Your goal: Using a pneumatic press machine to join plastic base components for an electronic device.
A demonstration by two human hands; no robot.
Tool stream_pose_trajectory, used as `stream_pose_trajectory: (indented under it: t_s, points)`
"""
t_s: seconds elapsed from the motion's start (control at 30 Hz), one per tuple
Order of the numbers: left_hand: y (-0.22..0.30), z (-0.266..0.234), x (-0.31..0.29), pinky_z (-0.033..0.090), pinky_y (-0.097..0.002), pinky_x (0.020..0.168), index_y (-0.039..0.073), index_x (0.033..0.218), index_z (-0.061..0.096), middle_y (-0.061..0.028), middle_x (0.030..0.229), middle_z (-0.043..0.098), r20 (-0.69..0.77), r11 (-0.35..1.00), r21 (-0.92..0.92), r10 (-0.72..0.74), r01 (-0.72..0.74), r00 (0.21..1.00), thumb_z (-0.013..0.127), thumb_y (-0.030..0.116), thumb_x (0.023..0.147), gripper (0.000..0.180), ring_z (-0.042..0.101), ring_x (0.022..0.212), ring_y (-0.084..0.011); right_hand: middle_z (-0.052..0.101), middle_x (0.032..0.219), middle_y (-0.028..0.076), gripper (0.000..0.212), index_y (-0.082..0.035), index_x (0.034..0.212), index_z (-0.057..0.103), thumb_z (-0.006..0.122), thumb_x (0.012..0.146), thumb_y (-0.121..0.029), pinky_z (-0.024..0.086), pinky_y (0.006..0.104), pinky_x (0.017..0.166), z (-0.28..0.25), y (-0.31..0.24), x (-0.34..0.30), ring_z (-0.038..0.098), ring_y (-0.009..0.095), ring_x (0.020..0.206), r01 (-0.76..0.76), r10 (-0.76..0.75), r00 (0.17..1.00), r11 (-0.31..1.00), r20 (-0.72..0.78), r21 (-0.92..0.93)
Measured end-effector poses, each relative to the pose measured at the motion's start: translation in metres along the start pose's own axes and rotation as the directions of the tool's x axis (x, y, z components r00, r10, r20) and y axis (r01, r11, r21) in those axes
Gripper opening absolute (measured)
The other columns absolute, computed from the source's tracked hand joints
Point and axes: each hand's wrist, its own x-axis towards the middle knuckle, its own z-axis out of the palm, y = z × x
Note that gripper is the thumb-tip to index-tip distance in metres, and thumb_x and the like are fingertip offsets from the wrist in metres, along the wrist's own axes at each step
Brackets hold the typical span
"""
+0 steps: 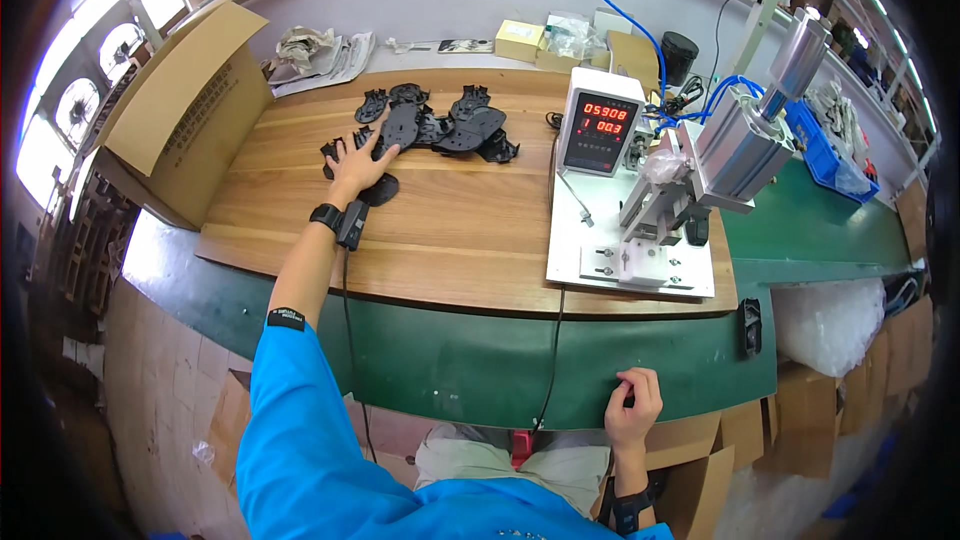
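Note:
My left hand [358, 168] reaches across the wooden board with its fingers spread, touching the near-left side of a loose pile of black plastic parts [465, 130]. One rounded black part [381, 190] lies beside its wrist, and another [371, 105] sits beyond the fingertips. My right hand [634, 406] is at the front edge of the green table, fingers curled in loosely; nothing shows in it. On the board to the right stands a small press [650, 205] with a metal cylinder and a white base. A white counter box [600, 120] with red digits is mounted beside it.
An open cardboard box [190, 110] stands at the left. A small black part [750, 328] lies on the green table [480, 360] at right. Blue air hoses [655, 35] run to the press. Beyond it sits a blue bin [825, 155]. A black cable hangs over the front edge.

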Motion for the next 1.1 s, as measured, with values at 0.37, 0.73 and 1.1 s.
stream_pose_trajectory:
  t_s: [0.37, 0.73, 1.1]
  points:
    - [0.012, 0.003, -0.096, 0.011, -0.0726, 0.124, 0.032, 0.164, 0.044, -0.0316, 0.173, 0.017, -0.019, 0.962, 0.006, 0.274, -0.274, 0.962, 0.05, 0.077, 0.097, 0.081, 0.016, 0.159, -0.0546, 0.067, 0.094, 0.016, 0.017, 0.001, 0.095, 0.068, 0.059, 0.084, 0.01, 0.053, 0.0373, 0.062, 0.001, -0.003, 0.0, 0.065, 0.032, 0.073, 0.013, -0.014, 1.0, 1.0, 0.026, 0.019]
    - [0.062, -0.05, -0.002, 0.02, -0.0693, 0.125, 0.032, 0.168, 0.033, -0.0355, 0.169, 0.025, -0.113, 0.88, 0.037, 0.475, -0.474, 0.873, 0.041, 0.077, 0.101, 0.08, 0.017, 0.159, -0.0548, 0.066, 0.093, 0.014, 0.018, -0.001, 0.091, 0.069, 0.062, 0.079, 0.009, 0.053, 0.0421, 0.069, -0.003, 0.0, 0.005, 0.065, 0.035, 0.078, 0.083, -0.081, 0.996, 0.994, 0.031, -0.066]
    - [0.044, 0.02, 0.129, 0.016, -0.0672, 0.126, 0.038, 0.166, 0.038, -0.0257, 0.175, 0.022, 0.148, 0.978, -0.011, 0.209, -0.209, 0.967, 0.042, 0.093, 0.089, 0.095, 0.016, 0.162, -0.0464, 0.065, 0.088, 0.014, 0.018, -0.001, 0.086, 0.068, 0.063, 0.072, 0.009, 0.052, 0.0399, 0.065, -0.002, 0.002, -0.001, 0.064, 0.032, 0.075, 0.035, -0.027, 0.997, 0.992, 0.074, -0.121]
